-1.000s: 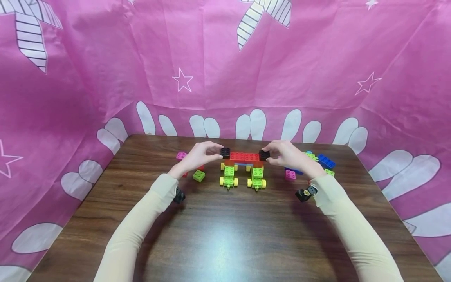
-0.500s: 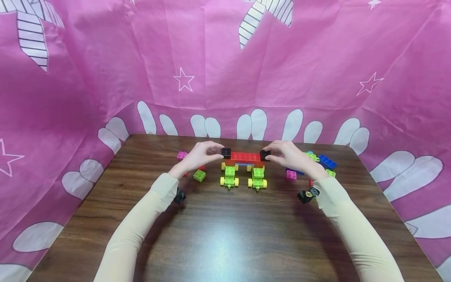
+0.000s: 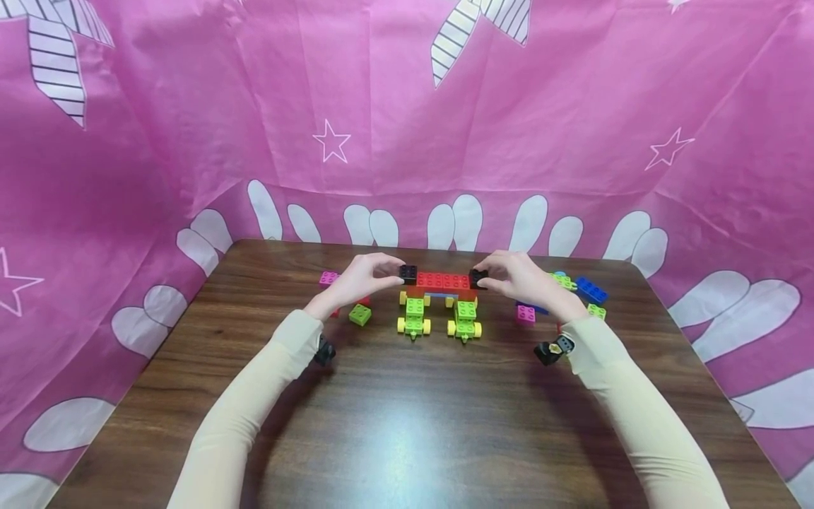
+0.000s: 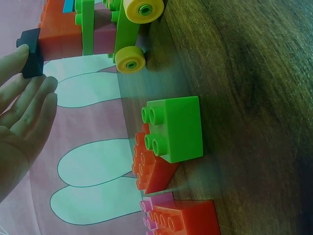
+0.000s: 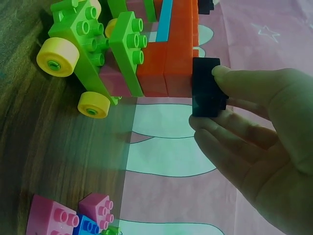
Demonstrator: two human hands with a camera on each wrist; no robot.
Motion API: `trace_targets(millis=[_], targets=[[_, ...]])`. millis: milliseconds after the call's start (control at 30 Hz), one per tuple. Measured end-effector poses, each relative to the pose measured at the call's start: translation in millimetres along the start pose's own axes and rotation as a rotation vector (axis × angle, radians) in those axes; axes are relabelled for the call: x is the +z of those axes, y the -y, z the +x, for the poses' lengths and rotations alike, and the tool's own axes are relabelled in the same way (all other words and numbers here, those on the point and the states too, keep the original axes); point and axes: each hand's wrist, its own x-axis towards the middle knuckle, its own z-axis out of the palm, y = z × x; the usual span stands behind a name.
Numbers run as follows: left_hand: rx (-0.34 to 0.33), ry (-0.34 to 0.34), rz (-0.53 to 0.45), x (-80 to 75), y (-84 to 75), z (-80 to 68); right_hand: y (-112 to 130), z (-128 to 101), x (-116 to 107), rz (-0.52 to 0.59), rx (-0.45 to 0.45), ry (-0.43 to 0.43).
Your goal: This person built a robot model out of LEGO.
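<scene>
A brick vehicle stands mid-table: a long red brick across two green wheeled carts. My left hand pinches a small black brick against the red brick's left end. That black brick also shows in the left wrist view beside my fingers. My right hand pinches another black brick at the right end. In the right wrist view this black brick sits between thumb and fingers, touching the red stack.
Loose bricks lie on the wooden table: a green one and a pink one on the left; pink, blue and green ones on the right. A pink patterned cloth walls in three sides.
The right hand's black brick has tilted slightly at the red brick's end. Both hands stay where they were, and the vehicle has not moved.
</scene>
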Motion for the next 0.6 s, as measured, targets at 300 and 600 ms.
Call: trace_targets(millis=[300,600], targets=[[-0.045,0.020,-0.015,-1.5,-2.9,0.8,-0.9,1.6,-1.0,0.044,0.049,0.025],[-0.040,0.019,-0.016,-1.8,-3.2,0.7,-3.3,-0.2,0.0,0.027,0.036,0.016]])
